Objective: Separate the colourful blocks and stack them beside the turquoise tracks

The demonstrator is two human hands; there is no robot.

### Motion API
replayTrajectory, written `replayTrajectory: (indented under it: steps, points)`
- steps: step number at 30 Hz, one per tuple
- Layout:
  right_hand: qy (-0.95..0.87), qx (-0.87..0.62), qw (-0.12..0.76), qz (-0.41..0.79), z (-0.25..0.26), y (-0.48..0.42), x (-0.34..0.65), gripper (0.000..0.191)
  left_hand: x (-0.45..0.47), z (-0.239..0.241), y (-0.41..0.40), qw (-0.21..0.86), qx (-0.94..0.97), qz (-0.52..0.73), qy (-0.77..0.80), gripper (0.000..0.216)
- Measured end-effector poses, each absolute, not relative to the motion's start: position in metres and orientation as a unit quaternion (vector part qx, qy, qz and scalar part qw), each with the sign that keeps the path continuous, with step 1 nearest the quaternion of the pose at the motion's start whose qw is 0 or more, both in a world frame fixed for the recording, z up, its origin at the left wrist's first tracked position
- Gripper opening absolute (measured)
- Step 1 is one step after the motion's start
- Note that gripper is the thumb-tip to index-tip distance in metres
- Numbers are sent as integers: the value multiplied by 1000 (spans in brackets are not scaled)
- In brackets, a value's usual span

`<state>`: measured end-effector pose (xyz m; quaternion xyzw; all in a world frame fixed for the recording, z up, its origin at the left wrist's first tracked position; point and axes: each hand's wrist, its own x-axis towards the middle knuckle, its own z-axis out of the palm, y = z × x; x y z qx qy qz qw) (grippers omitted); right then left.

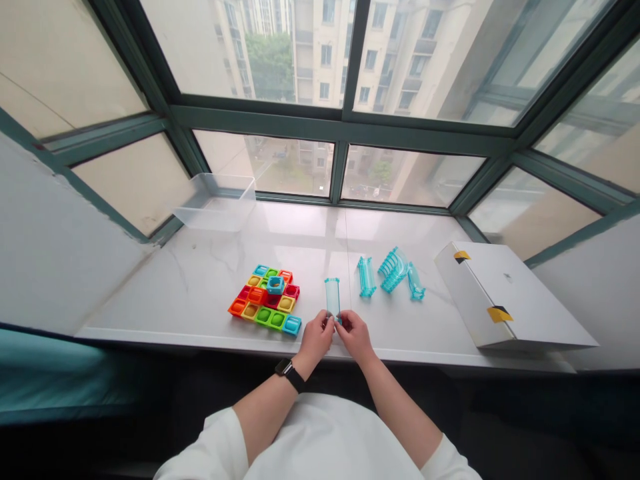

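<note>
Near the front edge of the white sill, my left hand [317,335] and my right hand [354,335] pinch the near end of a clear blue plastic track piece [333,295]. Its far end points toward the window. Fingertips hide the near end, so I cannot tell whether it is joined to anything. To the left lies a flat group of coloured blocks [265,315] in red, orange, yellow, green and blue, with a blue block [275,285] raised on top. On the right rest a straight blue track piece [367,277], curved ribbed pieces [393,269] and a smaller blue piece [415,282].
A clear plastic bin [217,212] stands at the back left by the window frame. At the right, a white box [515,293] with yellow and black tabs reaches the sill's front edge. Green-framed windows [345,127] close off the back.
</note>
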<state>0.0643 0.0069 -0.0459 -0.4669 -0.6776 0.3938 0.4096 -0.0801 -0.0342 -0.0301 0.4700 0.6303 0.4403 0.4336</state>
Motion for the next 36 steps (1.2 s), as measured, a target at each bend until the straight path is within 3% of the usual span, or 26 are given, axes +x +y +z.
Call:
replayTrajectory:
  steps: [7,14,31,36]
  points:
    - [-678,-469,424,374,-43,4,64,17,-78,-28,-32,429,462,434,644,35]
    - [-628,-503,480,350,-41,7,80,22,-74,-27,-29,383,557,446,587,26]
    - [-688,-493,444,293,-15,16,151,26,-43,-13,-6,348,664,409,520,26]
    - [-671,-505,479,258,-10,30,150,25,-44,-23,11,277,692,423,515,27]
